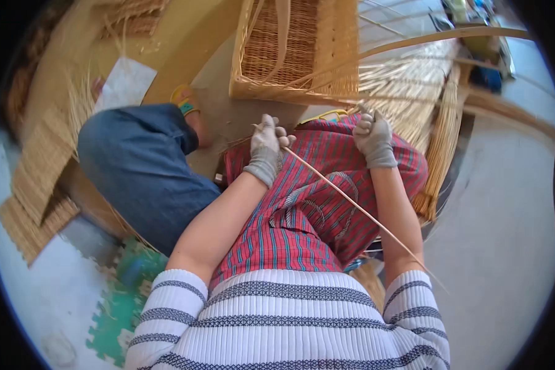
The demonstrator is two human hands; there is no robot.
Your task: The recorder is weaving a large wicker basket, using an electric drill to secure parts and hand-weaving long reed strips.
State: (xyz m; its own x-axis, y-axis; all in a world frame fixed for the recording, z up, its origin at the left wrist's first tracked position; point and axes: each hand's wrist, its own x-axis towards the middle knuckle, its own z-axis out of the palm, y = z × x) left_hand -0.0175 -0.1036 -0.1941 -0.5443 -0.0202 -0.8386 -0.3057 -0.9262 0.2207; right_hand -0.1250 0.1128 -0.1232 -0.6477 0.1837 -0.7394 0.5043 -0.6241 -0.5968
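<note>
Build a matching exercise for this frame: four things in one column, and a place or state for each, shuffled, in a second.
Things:
1. left hand
2. right hand
3. wicker basket
4. woven mats

Places or states:
A. far left on the floor
B. gloved, closed on a thin cane strip
C. gloved, fist at the loose cane strands
D. ahead, past both hands

Pairs: 1-B, 2-C, 3-D, 4-A

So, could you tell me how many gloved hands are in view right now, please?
2. The left hand grips the thin cane strip over the striped cloth; the right hand is closed on strands by the woven basket. No others are visible.
</note>
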